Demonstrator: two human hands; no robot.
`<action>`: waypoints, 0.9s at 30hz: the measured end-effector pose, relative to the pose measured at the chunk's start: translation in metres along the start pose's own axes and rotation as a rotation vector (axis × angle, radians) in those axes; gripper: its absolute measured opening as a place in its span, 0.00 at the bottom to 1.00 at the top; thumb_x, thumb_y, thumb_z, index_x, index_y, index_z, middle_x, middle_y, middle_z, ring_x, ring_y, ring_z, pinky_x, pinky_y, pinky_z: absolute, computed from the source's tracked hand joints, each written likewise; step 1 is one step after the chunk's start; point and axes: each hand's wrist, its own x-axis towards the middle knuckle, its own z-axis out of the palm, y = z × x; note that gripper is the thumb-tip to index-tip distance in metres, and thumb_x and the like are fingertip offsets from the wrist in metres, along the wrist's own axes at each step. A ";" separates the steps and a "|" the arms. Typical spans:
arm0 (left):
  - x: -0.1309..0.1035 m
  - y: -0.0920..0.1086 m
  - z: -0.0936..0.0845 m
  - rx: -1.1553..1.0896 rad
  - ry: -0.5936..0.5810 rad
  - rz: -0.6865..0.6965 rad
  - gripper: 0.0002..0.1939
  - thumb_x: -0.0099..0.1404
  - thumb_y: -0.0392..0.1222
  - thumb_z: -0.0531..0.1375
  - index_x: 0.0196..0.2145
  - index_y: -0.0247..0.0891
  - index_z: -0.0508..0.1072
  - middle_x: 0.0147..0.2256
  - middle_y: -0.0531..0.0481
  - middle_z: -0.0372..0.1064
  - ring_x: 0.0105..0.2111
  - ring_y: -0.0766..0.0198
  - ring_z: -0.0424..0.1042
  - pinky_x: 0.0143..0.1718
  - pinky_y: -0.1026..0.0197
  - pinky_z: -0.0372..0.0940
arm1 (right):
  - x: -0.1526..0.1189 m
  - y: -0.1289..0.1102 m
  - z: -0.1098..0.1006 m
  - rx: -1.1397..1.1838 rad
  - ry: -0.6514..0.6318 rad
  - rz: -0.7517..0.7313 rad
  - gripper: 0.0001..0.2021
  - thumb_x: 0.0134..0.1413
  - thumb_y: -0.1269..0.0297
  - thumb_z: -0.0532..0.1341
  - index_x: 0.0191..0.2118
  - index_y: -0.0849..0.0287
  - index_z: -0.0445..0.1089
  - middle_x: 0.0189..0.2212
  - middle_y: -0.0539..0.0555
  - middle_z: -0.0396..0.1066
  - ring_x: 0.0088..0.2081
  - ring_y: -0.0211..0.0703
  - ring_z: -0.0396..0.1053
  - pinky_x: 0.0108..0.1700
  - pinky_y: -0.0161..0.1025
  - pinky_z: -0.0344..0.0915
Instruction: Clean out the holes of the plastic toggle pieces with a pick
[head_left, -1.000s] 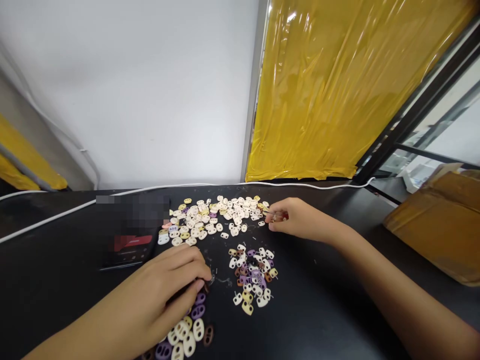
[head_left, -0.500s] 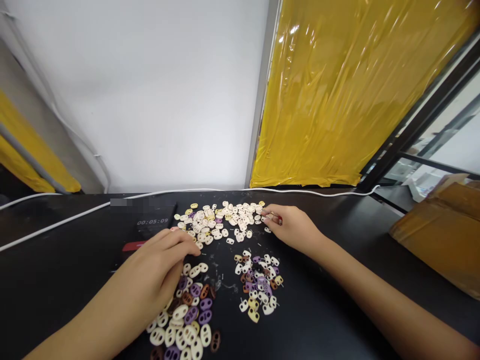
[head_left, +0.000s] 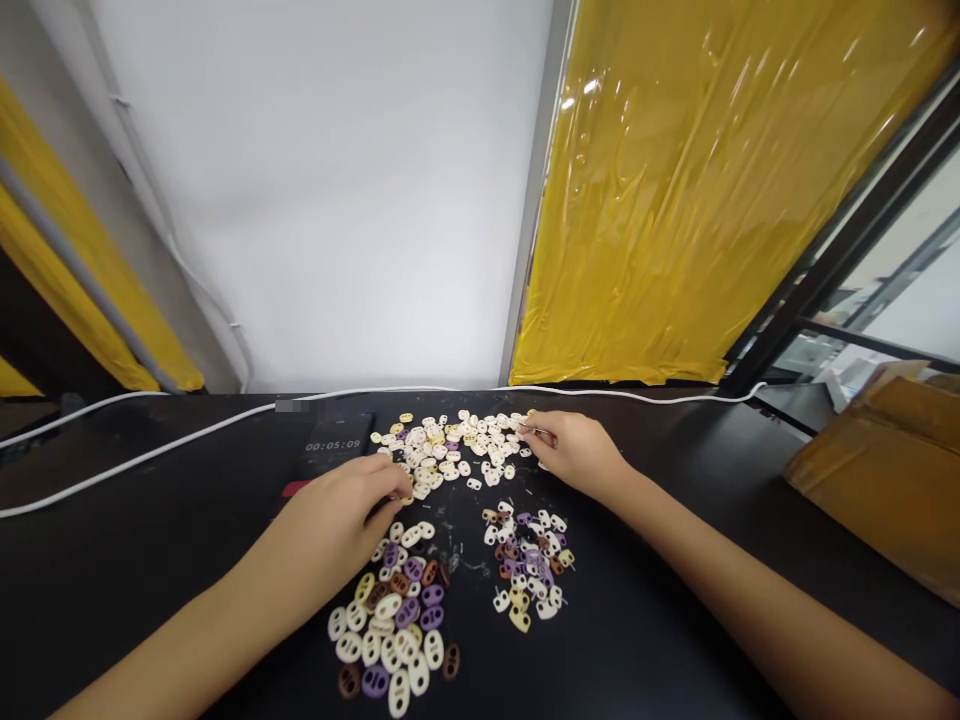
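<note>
Small oval plastic pieces with two holes, mostly cream, lie in a far pile (head_left: pixel 450 450) on the black table. My left hand (head_left: pixel 349 510) is at that pile's left edge. Its fingers are curled, with thumb and forefinger close together beside a cream piece; what they hold is hidden. At the pile's right end, my right hand (head_left: pixel 574 450) is closed in a pinch. Something thin and pale shows at its fingertips, too small to name. A nearer pile (head_left: pixel 397 620) mixes larger cream, purple and brown oval two-hole pieces. Smaller pieces, some with thin pins, form a third pile (head_left: pixel 529 560).
A dark phone-like screen (head_left: pixel 334 445) with timer digits lies behind my left hand. A white cable (head_left: pixel 450 389) runs along the table's back edge. At the right stands a cardboard box (head_left: pixel 885 480). Yellow sheeting (head_left: pixel 630 200) hangs behind the table.
The whole view has shifted slightly, so most things appear further right. My left hand has opened up a little more view of the near pile. My right hand stays at the far pile's right end.
</note>
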 end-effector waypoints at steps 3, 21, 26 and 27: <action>0.005 0.001 0.001 -0.016 -0.008 0.022 0.12 0.68 0.33 0.53 0.36 0.42 0.76 0.37 0.50 0.75 0.35 0.57 0.76 0.36 0.56 0.67 | 0.001 0.003 -0.003 0.001 0.015 0.039 0.12 0.63 0.60 0.55 0.35 0.56 0.75 0.26 0.51 0.72 0.27 0.42 0.65 0.28 0.36 0.52; 0.012 0.017 0.002 -0.231 0.006 0.175 0.13 0.70 0.31 0.51 0.38 0.41 0.74 0.41 0.47 0.73 0.41 0.59 0.73 0.45 0.52 0.69 | 0.005 0.003 -0.010 0.015 -0.099 0.038 0.04 0.56 0.65 0.60 0.34 0.56 0.72 0.25 0.50 0.71 0.28 0.41 0.67 0.28 0.35 0.50; 0.011 0.017 0.009 -0.240 0.003 0.187 0.13 0.70 0.32 0.51 0.39 0.41 0.75 0.42 0.48 0.73 0.40 0.59 0.73 0.45 0.51 0.68 | 0.007 0.002 -0.009 0.041 -0.066 0.019 0.08 0.57 0.65 0.59 0.27 0.57 0.68 0.27 0.52 0.69 0.29 0.41 0.64 0.30 0.36 0.49; 0.011 0.017 0.010 -0.246 0.007 0.189 0.13 0.70 0.33 0.51 0.39 0.41 0.75 0.42 0.48 0.73 0.40 0.59 0.73 0.45 0.51 0.68 | 0.007 0.002 -0.008 0.058 -0.052 0.018 0.09 0.58 0.66 0.58 0.26 0.57 0.67 0.28 0.52 0.69 0.29 0.41 0.63 0.30 0.36 0.49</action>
